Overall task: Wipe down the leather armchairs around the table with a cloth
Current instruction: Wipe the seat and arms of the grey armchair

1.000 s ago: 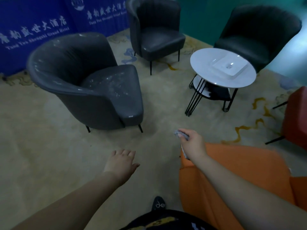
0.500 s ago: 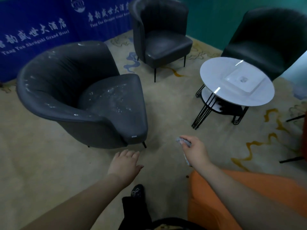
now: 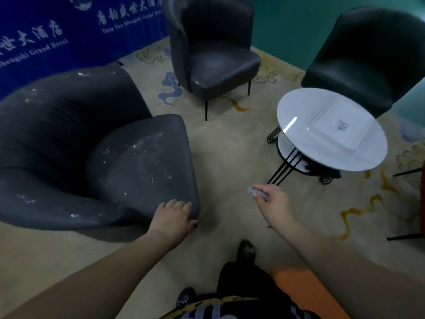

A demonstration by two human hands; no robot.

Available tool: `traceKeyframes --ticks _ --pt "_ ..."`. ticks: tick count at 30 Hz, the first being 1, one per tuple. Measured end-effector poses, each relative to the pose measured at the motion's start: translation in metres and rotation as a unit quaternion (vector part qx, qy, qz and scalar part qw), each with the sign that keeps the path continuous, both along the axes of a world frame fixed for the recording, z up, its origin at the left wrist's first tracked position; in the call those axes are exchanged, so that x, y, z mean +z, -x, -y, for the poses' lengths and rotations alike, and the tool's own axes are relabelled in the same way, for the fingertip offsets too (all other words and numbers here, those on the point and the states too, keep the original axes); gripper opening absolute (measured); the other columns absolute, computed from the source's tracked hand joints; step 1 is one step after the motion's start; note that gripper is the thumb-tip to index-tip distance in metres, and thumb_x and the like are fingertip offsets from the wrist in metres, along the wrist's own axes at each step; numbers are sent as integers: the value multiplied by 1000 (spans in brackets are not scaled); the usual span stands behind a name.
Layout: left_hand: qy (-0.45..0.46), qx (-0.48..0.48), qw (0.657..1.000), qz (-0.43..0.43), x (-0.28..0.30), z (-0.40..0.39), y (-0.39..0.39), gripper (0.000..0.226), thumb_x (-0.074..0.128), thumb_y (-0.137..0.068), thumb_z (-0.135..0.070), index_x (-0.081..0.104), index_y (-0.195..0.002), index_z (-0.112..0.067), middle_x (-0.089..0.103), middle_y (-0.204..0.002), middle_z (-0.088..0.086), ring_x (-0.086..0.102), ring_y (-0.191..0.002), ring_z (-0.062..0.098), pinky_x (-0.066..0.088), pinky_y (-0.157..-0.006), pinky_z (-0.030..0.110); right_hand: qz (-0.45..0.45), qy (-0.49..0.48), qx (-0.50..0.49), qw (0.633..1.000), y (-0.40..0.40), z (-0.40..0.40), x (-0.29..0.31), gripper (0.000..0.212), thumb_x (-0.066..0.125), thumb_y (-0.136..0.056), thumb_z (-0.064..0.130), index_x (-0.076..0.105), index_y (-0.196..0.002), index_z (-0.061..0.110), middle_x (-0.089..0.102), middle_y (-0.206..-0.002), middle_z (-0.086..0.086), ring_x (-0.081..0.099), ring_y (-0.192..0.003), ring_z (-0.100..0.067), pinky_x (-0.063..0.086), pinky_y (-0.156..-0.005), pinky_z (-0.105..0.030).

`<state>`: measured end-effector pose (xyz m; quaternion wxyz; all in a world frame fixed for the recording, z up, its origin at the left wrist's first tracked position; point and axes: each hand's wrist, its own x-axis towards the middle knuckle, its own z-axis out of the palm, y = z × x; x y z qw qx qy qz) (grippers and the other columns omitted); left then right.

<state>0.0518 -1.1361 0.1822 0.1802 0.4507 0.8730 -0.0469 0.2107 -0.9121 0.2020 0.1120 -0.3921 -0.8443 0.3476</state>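
A dark grey leather armchair (image 3: 96, 153) with white dusty specks on its seat and back fills the left. My left hand (image 3: 173, 217) reaches with relaxed fingers to the seat's front corner and looks to touch it. My right hand (image 3: 273, 203) hovers over the carpet to the right of that chair and grips a small grey cloth (image 3: 256, 192). A second grey armchair (image 3: 213, 54) stands at the back. A darker armchair (image 3: 368, 61) stands at the right, behind the round white table (image 3: 299, 139).
A white square tray (image 3: 340, 127) lies on the table, which has black wire legs. An orange seat edge (image 3: 299, 286) shows at the bottom right by my feet. A blue banner lines the back wall. Beige carpet stretches between chair and table.
I have stepped closer to the dusty armchair. My left hand moved forward from above the carpet to the seat's front corner. My right hand keeps hold of the cloth.
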Motion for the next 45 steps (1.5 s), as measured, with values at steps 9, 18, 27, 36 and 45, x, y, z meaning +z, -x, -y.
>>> traceKeyframes --ticks 9,18,27,36,45 --pt "18 80 996 14 -9 -128 72 63 33 -98 -54 29 -150 -20 42 -148 -1 34 -138 21 26 -113 38 -13 4 86 996 117 -157 1 24 61 -90 19 70 -112 15 65 -107 -5 59 -99 -16 38 -84 -18" --pt "9 250 968 36 0 -183 125 61 37 -97 -54 30 -149 -23 42 -148 -2 34 -137 20 26 -110 38 20 13 254 967 244 -226 -1 28 67 -86 18 68 -114 12 63 -109 -7 58 -99 -17 30 -77 -7" --pt "34 348 935 50 -29 -154 213 63 35 -97 -56 30 -149 -22 43 -147 -3 34 -137 21 26 -110 38 -24 -12 347 937 382 -218 -4 28 75 -75 5 72 -102 9 66 -96 -9 57 -83 -11 29 -76 3" --pt "28 403 913 46 -34 -148 286 60 34 -97 -55 32 -147 -23 46 -144 -2 38 -134 22 29 -109 38 3 -3 453 891 486 -190 -12 35 77 -73 7 70 -107 10 65 -100 -8 53 -83 -6 27 -77 8" --pt "56 583 807 74 -51 -113 312 60 35 -96 -57 33 -146 -24 45 -144 1 40 -132 24 32 -108 39 30 6 609 793 618 -144 -33 40 76 -74 10 68 -112 17 61 -105 0 58 -94 -11 40 -90 -17"
